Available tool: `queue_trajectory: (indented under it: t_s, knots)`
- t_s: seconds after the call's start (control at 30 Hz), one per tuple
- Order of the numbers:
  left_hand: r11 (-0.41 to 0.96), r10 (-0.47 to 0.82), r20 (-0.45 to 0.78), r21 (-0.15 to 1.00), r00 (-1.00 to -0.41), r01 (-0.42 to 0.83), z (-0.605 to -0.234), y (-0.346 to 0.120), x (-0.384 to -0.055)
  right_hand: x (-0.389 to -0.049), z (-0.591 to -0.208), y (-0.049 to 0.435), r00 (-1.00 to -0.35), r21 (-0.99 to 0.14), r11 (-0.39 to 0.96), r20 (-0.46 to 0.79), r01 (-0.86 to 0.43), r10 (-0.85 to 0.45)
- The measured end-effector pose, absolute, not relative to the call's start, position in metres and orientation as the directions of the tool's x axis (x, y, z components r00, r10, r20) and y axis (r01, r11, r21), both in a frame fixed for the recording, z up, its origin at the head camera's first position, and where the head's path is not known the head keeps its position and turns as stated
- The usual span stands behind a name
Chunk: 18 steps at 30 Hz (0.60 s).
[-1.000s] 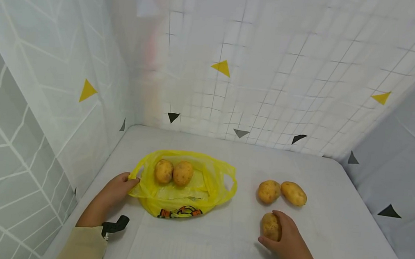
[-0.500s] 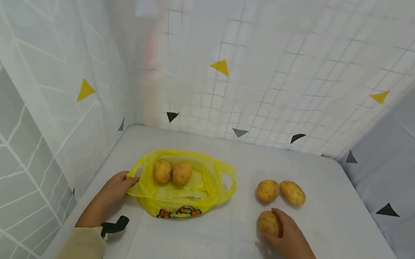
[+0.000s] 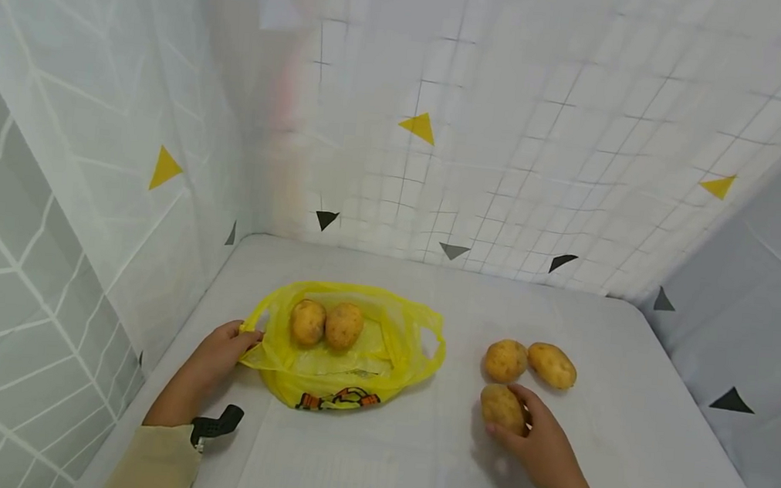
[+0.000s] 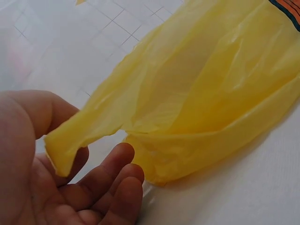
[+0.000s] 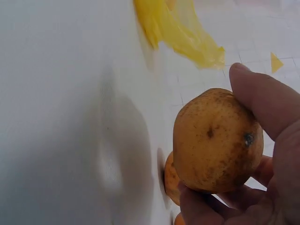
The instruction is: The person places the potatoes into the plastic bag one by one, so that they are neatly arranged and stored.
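Observation:
A yellow plastic bag (image 3: pixel 342 395) lies with its mouth spread on the left half of the table, and two potatoes (image 3: pixel 344 327) sit side by side inside it. My left hand (image 3: pixel 217 353) pinches the bag's left handle between thumb and forefinger; in the left wrist view the handle loop (image 4: pixel 70 145) passes between them while the other fingers curl below. My right hand (image 3: pixel 543 447) grips a single potato (image 5: pixel 215 140) between thumb and fingers. In the right wrist view this potato is raised off the table, its shadow falling on the white surface.
Two more potatoes, a rounder one (image 3: pixel 506 361) and a longer one (image 3: pixel 552 366), lie together just beyond my right hand. The white-covered table (image 3: pixel 356 473) meets a patterned white sheet (image 3: pixel 508 169) at the back, with more sheeting on both sides.
My right hand has lifted the potato and carried it slightly left and away from me. The left hand keeps its hold on the bag handle, and the bag stays in place.

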<state>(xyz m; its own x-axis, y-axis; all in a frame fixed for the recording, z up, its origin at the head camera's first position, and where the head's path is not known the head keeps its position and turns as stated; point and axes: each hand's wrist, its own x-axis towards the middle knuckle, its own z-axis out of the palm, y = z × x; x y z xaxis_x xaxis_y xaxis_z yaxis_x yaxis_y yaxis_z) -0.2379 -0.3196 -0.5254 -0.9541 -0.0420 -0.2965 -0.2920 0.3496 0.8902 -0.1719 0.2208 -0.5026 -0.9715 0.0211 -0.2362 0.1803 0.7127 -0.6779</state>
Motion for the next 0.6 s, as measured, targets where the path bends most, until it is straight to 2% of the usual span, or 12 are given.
queue_trajectory:
  t_s: [0.17, 0.6]
  knots:
    - [0.346, -0.039, -0.292, 0.893, -0.956, -0.287, -0.526, -0.320, -0.238, -0.179, -0.500, 0.212, -0.972, -0.705, 0.683, -0.234, 0.191, 0.030]
    - [0.343, -0.026, -0.278, 0.900, -0.960, -0.270, -0.525, -0.320, -0.239, -0.192, -0.486, 0.183, -0.990, -0.795, 0.595, -0.142, 0.121, 0.011]
